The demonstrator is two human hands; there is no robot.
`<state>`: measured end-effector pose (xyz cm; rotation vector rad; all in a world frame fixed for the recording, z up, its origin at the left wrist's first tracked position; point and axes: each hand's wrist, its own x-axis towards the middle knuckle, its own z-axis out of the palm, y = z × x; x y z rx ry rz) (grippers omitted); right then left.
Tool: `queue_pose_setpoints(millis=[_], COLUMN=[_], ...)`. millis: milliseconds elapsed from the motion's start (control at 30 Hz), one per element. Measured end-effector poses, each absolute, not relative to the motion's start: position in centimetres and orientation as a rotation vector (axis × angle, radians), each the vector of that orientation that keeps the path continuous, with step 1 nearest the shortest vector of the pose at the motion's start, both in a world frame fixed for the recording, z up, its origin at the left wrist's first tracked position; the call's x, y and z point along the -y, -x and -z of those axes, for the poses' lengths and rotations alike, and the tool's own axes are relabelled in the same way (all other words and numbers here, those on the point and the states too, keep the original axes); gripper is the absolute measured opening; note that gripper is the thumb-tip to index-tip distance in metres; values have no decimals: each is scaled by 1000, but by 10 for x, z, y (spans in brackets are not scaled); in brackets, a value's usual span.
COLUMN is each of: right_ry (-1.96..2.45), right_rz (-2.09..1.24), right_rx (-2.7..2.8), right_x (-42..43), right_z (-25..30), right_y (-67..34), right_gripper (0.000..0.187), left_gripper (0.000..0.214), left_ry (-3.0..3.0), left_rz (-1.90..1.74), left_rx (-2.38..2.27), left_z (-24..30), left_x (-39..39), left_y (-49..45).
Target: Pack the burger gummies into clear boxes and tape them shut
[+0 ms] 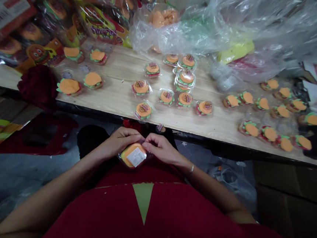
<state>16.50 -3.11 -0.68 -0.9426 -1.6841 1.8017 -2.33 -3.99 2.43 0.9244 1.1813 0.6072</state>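
Left hand (pixel 121 140) and right hand (pixel 160 148) both pinch a boxed burger (pixel 129 151) at its far edge; label (pixel 136 157) is too blurry to read, can't see every fingertip.

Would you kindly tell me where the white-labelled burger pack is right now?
In the head view, the white-labelled burger pack is left of centre, held by the left hand and right hand before the table.

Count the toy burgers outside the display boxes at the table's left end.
4: back-left burger, back-right burger, front-left burger, front-right burger. Display boxes may hide others.
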Motion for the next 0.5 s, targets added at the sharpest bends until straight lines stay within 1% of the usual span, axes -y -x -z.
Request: queue_pose_setpoints(millis=[67, 133, 200, 267, 367, 500], right_ry=[932, 974, 1052, 1099, 1005, 864], right_rz=[-1789, -1698, -1650, -1672, -1733, -1671], right_rx=[1684, 1698, 1688, 1653, 1672, 1899], right_x=[35, 41, 48, 53, 50, 34], right_z=[6, 3, 3, 3, -1, -11], right_y=[-166, -171, -179, -186, -190, -194], right_gripper=[20, 20, 20, 19, 13, 15], left_gripper=[27, 24, 22, 22, 23, 26], left_ry=[-1018, -1046, -990, -919, -942, -916], left_rz=[-598, -674, -728, -755, -748, -712], left_rx=[-1206, -1269, -1302, -1310, -1300, -1265], left_z=[-29, -32, -35, -37, -38, -35], left_x=[41, 49, 62, 74, 84, 89], left_y=[21, 16, 11, 7, 2, 0])
